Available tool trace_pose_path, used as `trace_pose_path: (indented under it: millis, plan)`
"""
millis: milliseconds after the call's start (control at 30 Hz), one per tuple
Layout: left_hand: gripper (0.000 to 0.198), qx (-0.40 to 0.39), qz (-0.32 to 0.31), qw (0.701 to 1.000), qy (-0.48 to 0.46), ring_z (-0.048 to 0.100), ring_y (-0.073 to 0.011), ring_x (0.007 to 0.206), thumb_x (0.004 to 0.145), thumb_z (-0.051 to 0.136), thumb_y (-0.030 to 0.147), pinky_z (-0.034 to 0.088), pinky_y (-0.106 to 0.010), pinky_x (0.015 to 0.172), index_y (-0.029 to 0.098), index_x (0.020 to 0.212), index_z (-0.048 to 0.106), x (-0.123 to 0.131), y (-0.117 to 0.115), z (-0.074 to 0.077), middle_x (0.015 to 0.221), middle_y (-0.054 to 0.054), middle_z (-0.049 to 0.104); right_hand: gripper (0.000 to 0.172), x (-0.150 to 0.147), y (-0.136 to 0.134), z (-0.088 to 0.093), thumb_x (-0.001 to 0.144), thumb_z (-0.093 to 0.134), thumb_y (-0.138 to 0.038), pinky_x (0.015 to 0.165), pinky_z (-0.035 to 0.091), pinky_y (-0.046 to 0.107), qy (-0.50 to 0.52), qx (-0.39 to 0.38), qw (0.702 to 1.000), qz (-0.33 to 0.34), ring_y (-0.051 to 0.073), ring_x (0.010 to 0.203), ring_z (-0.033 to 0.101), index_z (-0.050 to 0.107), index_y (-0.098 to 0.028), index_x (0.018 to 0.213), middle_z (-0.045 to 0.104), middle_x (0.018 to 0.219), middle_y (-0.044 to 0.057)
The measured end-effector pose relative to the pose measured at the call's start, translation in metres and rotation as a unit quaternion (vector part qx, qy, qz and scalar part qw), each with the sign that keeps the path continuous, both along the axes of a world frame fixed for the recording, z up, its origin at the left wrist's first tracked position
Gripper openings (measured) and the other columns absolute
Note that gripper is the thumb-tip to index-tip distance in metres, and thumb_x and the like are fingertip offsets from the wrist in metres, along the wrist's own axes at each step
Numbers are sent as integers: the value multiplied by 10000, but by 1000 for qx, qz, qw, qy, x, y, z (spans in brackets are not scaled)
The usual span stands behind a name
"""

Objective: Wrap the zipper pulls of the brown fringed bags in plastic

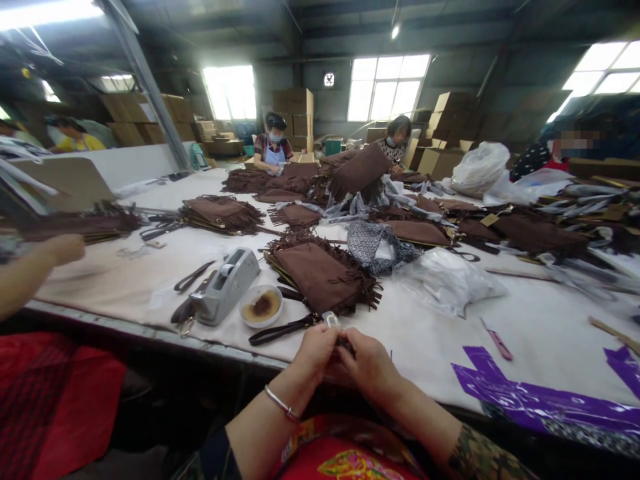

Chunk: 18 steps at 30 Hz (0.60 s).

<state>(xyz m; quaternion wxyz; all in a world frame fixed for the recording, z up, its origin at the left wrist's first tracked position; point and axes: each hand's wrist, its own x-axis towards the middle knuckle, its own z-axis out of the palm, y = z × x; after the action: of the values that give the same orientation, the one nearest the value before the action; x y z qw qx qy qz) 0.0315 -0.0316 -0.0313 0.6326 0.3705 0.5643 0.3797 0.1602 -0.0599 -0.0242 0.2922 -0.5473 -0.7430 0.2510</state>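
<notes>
My left hand [317, 351] and my right hand [367, 367] meet at the near table edge, fingers closed. The left pinches a small clear lighter-like piece [331, 320] at the end of a dark brown strap [283, 329]. The right hand's fingers are curled against the left, on something I cannot make out. Just beyond them lies a stack of brown suede fringed bags [320, 277], the strap leading to it.
A grey tape dispenser [225, 285] and a small bowl with brown residue [261, 306] sit left of the stack. Clear plastic bags [445, 280], a pink cutter [497, 341] and purple film [530, 393] lie right. A neighbour's arm [35, 267] reaches in at left; other people work across the table.
</notes>
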Motion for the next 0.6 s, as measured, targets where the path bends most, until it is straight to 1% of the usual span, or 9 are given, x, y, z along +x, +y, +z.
trace_pose_path:
  millis: [67,100,200,267,333,433,500,567,600]
  plan:
    - [301,68,-71,991,96,586,-162,598,837,536,419,436,-260,567,148,766,646,-10,1,10,675,-45,633,157,12,8,3,867,533,-282,674,451,282,34,-23,999,0,193,745,648,640,-186,932,706,812,50]
    - [323,133,-91,972,170,600,-175,647,859,515,431,443,-275,619,156,759,652,-17,1,16,699,-54,642,167,21,14,5,870,532,-300,654,450,272,54,-40,998,-4,180,706,639,644,-188,924,697,772,34]
    - [278,313,-66,855,408,596,-208,804,890,506,388,421,-313,763,171,813,662,-38,5,25,815,-81,645,216,51,33,7,877,519,-345,596,438,260,63,-81,995,-19,158,602,602,657,-187,930,660,677,3]
    - [221,340,-57,783,518,572,-236,884,874,545,357,410,-335,797,175,912,664,-47,11,25,917,-104,619,227,69,44,4,876,522,-353,622,443,269,18,-70,997,-20,168,644,614,672,-197,944,676,716,10]
    - [213,330,-97,743,573,553,-248,912,851,588,351,411,-343,795,184,958,665,-50,18,21,970,-114,586,223,80,52,-2,877,525,-335,698,455,290,-51,-34,998,-29,193,755,639,686,-209,969,706,814,35]
    - [166,332,-155,711,601,540,-251,932,845,602,328,411,-353,811,183,901,661,-44,26,21,974,-112,562,231,83,56,-11,882,509,-253,828,456,336,-136,32,989,-54,232,922,636,687,-198,1017,712,962,88]
    - [129,352,-163,692,609,534,-268,972,833,611,294,404,-372,838,172,852,648,-38,28,28,986,-119,564,257,77,52,-14,865,517,-199,907,438,375,-150,96,981,-79,263,1039,598,672,-176,1069,682,1068,128]
    - [103,366,-158,695,599,541,-282,986,819,616,265,403,-388,844,168,849,634,-31,28,37,994,-126,578,286,66,44,-13,863,521,-181,947,425,399,-118,157,977,-82,276,1104,557,643,-162,1121,644,1140,148]
    - [97,362,-156,712,581,555,-281,971,819,611,261,406,-389,838,169,845,626,-28,28,41,976,-123,592,277,59,39,-11,872,516,-184,939,433,397,-90,174,978,-70,269,1092,557,634,-164,1121,640,1134,144]
